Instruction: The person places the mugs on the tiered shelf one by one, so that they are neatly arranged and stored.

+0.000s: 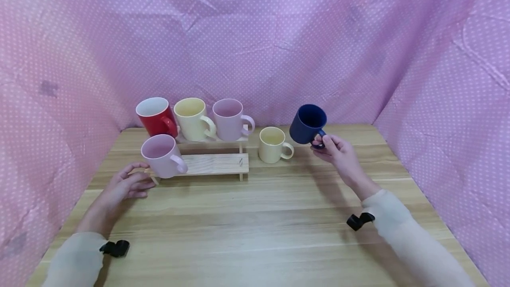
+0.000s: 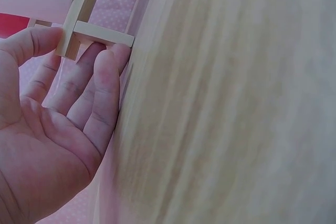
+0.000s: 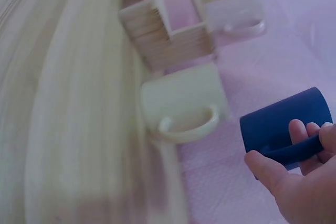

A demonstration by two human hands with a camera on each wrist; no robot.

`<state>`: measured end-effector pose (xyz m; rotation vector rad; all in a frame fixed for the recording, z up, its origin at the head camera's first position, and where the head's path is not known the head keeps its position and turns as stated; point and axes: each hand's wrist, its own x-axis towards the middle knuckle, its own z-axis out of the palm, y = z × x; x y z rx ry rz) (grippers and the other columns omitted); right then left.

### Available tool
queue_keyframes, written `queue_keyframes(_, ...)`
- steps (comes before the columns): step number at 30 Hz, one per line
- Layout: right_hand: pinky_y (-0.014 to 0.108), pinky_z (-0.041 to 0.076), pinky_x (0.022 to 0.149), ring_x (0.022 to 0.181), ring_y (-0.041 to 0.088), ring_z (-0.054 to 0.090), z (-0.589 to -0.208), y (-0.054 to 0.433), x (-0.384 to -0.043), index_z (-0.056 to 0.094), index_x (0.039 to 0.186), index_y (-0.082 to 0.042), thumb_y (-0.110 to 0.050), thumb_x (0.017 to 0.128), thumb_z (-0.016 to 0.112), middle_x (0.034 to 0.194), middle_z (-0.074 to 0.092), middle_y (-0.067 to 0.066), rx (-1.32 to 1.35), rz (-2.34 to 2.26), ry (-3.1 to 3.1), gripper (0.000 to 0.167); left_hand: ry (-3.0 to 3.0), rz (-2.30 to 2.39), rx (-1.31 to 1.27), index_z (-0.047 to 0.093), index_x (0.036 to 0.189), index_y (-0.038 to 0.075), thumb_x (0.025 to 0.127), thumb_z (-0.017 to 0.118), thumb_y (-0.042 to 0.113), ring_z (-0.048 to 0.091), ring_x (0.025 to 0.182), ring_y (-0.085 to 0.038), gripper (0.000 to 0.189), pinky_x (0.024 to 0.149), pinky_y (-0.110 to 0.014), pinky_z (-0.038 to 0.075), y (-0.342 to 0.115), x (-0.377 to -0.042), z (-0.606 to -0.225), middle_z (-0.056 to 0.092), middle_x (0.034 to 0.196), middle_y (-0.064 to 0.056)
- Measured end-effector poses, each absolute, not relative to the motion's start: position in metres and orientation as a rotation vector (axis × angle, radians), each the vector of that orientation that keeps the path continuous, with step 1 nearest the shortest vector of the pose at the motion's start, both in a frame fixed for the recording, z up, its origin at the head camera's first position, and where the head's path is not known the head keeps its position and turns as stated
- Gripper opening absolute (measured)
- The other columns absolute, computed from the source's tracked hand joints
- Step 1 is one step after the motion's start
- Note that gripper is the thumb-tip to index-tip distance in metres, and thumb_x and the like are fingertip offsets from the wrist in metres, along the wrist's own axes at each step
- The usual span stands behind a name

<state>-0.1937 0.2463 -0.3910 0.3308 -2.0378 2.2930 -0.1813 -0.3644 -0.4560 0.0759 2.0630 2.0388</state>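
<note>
My right hand grips the handle of a navy blue mug, held up above the table at the right. Thumb and fingers close round that handle in the right wrist view. A pale yellow mug stands on the table to its left. With my left hand, I hold the left end of a two-step wooden rack; the left wrist view shows the thumb against the board end and fingers by the leg. A pink mug sits on the lower step's left end, beside that hand.
On the upper step stand a red mug with a white inside, another yellow mug and another pink mug. Behind the wooden table hangs a pink dotted cloth, which also runs along both sides.
</note>
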Motion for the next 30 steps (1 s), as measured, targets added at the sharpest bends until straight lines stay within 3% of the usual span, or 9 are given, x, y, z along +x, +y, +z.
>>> queue_keyframes(6,0.04,0.055,0.093,0.106,0.027,0.071,-0.373,0.236,-0.184,0.054,0.121,0.017,-0.022,0.107,0.053,0.11,0.07,0.017,0.407,2.305,-2.117,0.042,2.064,2.031,0.074,0.055,0.123,0.022,0.106,0.058,0.017,0.073,0.098,-0.014,0.018,0.072,-0.032,0.061,-0.366,-0.182,-0.452,0.075,0.102,0.004)
queue_keyframes(18,0.047,0.054,0.096,0.112,0.037,0.067,-0.368,0.188,-0.172,0.058,0.113,0.011,-0.02,0.109,0.05,0.112,0.065,0.019,0.565,2.378,-2.27,0.032,2.066,2.023,0.118,0.056,0.123,0.022,0.107,0.054,0.015,0.073,0.097,-0.015,0.017,0.07,-0.034,0.062,-0.37,-0.181,-0.451,0.075,0.103,0.005)
queue_keyframes(24,0.049,0.053,0.096,0.114,0.04,0.064,-0.373,0.161,-0.169,0.056,0.117,0.016,-0.016,0.109,0.049,0.11,0.065,0.019,0.598,2.42,-2.311,0.034,2.078,2.006,0.092,0.056,0.123,0.023,0.107,0.056,0.018,0.073,0.097,-0.015,0.017,0.071,-0.034,0.062,-0.368,-0.182,-0.451,0.075,0.105,0.004)
queue_keyframes(30,0.049,0.053,0.096,0.116,0.046,0.062,-0.378,0.138,-0.169,0.052,0.125,0.022,-0.016,0.11,0.048,0.116,0.063,0.031,0.616,2.445,-2.358,0.041,2.071,2.022,0.124,0.056,0.123,0.022,0.107,0.054,0.016,0.073,0.097,-0.016,0.017,0.071,-0.034,0.062,-0.367,-0.182,-0.453,0.075,0.106,0.004)
